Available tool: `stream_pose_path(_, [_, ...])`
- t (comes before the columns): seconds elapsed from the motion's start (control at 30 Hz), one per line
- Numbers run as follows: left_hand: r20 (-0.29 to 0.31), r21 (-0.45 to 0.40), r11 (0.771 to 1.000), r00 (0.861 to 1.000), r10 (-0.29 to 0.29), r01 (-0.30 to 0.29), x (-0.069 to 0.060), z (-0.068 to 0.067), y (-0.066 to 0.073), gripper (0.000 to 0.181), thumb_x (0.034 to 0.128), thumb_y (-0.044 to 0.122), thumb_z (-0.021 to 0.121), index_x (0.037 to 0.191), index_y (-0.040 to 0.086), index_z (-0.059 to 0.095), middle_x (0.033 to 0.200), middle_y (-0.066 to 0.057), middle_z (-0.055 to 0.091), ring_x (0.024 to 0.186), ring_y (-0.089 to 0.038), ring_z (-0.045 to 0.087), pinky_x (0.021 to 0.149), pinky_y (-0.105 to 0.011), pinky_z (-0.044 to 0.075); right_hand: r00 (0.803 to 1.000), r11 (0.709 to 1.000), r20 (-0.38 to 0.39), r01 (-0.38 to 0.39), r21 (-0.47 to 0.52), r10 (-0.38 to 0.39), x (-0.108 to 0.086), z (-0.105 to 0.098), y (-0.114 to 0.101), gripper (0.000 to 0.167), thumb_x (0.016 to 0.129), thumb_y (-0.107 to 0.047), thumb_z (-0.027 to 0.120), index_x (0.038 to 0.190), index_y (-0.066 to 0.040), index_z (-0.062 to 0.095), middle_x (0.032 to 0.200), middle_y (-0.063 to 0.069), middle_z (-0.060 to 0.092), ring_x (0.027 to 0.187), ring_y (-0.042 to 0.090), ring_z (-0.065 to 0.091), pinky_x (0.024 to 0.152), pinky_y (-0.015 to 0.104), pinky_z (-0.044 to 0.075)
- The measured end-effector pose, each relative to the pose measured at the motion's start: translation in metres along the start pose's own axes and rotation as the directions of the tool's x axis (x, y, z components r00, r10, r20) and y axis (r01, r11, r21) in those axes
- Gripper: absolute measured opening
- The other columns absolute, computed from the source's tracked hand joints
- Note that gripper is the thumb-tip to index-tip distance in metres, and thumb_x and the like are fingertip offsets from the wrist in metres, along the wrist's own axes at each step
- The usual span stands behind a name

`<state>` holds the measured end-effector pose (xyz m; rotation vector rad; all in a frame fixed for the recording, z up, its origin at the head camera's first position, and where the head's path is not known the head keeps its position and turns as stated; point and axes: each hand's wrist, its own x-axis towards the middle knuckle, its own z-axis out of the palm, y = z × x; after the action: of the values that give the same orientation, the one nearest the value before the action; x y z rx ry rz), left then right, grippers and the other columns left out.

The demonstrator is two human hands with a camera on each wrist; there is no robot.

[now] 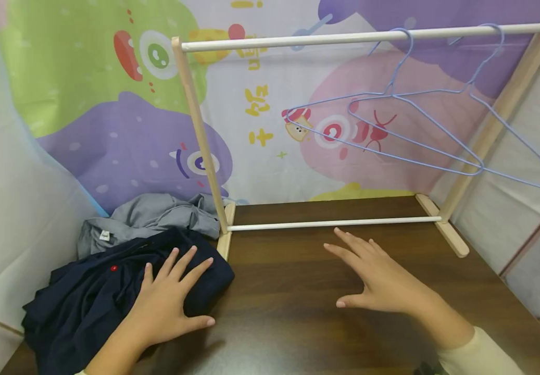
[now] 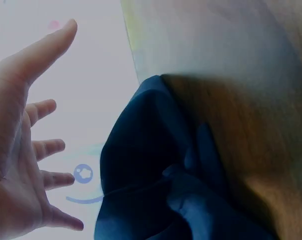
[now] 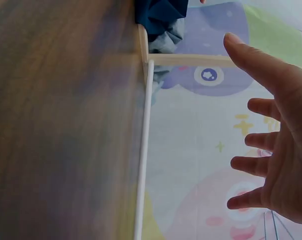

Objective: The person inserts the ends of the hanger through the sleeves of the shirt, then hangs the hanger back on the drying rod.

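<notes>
My left hand [image 1: 164, 307] is spread above a heap of dark navy cloth [image 1: 91, 307] with a small red spot on it. In the left wrist view a gap shows between that hand [image 2: 21, 150] and the navy cloth [image 2: 141, 160]. Over the brown table [image 1: 288, 323] hovers my right hand [image 1: 382, 281], its fingers extended and thumb apart, holding nothing. The right wrist view also shows this hand [image 3: 285, 135] with nothing in it. Behind the navy heap lies a crumpled grey garment [image 1: 157, 219] with a white tag.
A wooden rack stands at the back, with a white top rail [image 1: 288, 41] and a low white bar [image 1: 335, 224]. Two blue wire hangers [image 1: 391, 94] hang at the rail's right part. A cartoon-printed sheet [image 1: 260, 172] covers the back; pale cloth walls [image 1: 12, 182] flank the table.
</notes>
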<state>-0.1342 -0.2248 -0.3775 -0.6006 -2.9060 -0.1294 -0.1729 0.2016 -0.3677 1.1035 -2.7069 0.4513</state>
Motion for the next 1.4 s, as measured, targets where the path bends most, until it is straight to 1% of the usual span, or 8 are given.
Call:
stream_pose_path(0.13, [-0.011,0.004,1.000,1.000,0.001,-0.001,-0.004,-0.007,-0.001,0.106,0.0643,0.074,0.073,0.153,0.034,0.031,0.159,-0.009,0.024,0.141,-0.045,0.023,0.091,-0.082,0.021,0.999,0.999,-0.021,0.050,0.007,-0.050,0.009,-0.001,-0.001,0.101,0.070,-0.060,0.079,0.153,-0.023,0.033,0.161,0.005,0.019,0.138,0.036,0.034,0.104,0.068,0.026])
stream_pose_path(0.27, [-0.012,-0.012,1.000,1.000,0.000,0.000,-0.008,-0.014,-0.003,0.105,0.0643,0.075,0.072,0.152,0.032,0.034,0.157,-0.010,0.028,0.139,-0.044,0.028,0.091,-0.081,0.025,0.995,0.995,-0.022,0.097,0.021,-0.097,0.017,-0.001,-0.004,0.101,0.069,-0.058,0.080,0.152,-0.022,0.034,0.160,0.007,0.020,0.138,0.035,0.035,0.104,0.065,0.030])
stream_pose_path(0.4, [-0.012,-0.025,1.000,1.000,-0.014,0.014,-0.015,-0.021,-0.009,0.104,0.0644,0.082,0.064,0.151,0.031,0.036,0.155,-0.011,0.031,0.137,-0.043,0.032,0.090,-0.080,0.027,0.991,0.990,-0.003,0.132,0.046,-0.132,0.025,0.002,-0.007,0.101,0.069,-0.057,0.081,0.151,-0.019,0.036,0.160,0.011,0.019,0.138,0.037,0.034,0.104,0.058,0.035])
stream_pose_path(0.5, [-0.017,-0.024,0.999,0.999,-0.031,0.030,-0.019,-0.026,-0.014,0.104,0.0643,0.083,0.062,0.150,0.030,0.038,0.154,-0.011,0.033,0.135,-0.043,0.034,0.089,-0.079,0.029,0.988,0.987,0.028,0.147,0.065,-0.149,0.032,0.005,-0.012,0.101,0.069,-0.055,0.082,0.151,-0.019,0.035,0.161,0.011,0.018,0.139,0.038,0.032,0.105,0.056,0.036])
stream_pose_path(0.8, [-0.029,-0.018,0.997,0.997,-0.078,0.077,-0.031,-0.039,-0.027,0.106,0.0634,0.080,0.067,0.151,0.028,0.037,0.151,-0.015,0.035,0.129,-0.046,0.039,0.087,-0.078,0.033,0.976,0.975,0.056,0.206,0.078,-0.210,0.059,0.012,-0.022,0.101,0.069,-0.051,0.084,0.151,-0.018,0.035,0.160,0.013,0.019,0.139,0.033,0.033,0.107,0.052,0.034])
stream_pose_path(1.0, [-0.016,-0.016,0.994,0.994,-0.110,0.110,-0.039,-0.045,-0.036,0.107,0.0627,0.078,0.070,0.150,0.026,0.037,0.151,-0.017,0.034,0.127,-0.047,0.039,0.085,-0.074,0.036,0.969,0.968,0.080,0.225,0.113,-0.235,0.073,0.019,-0.029,0.099,0.071,-0.050,0.083,0.152,-0.019,0.034,0.160,0.011,0.018,0.140,0.031,0.031,0.108,0.050,0.034])
stream_pose_path(1.23, [-0.055,0.000,0.996,0.994,-0.094,0.094,-0.051,-0.049,-0.049,0.107,0.0608,0.071,0.078,0.149,0.024,0.040,0.150,-0.019,0.035,0.122,-0.048,0.043,0.076,-0.066,0.046,0.966,0.957,0.047,0.243,0.160,-0.254,0.084,0.034,-0.036,0.095,0.073,-0.050,0.082,0.151,-0.019,0.036,0.160,0.008,0.019,0.140,0.027,0.031,0.107,0.047,0.037])
stream_pose_path(1.4, [-0.077,-0.003,0.994,0.991,-0.109,0.110,-0.058,-0.051,-0.057,0.106,0.0595,0.068,0.080,0.146,0.020,0.044,0.147,-0.021,0.038,0.119,-0.049,0.045,0.068,-0.062,0.049,0.964,0.950,0.055,0.246,0.194,-0.261,0.092,0.042,-0.042,0.094,0.074,-0.052,0.080,0.151,-0.021,0.035,0.160,0.007,0.019,0.142,0.027,0.029,0.106,0.048,0.037])
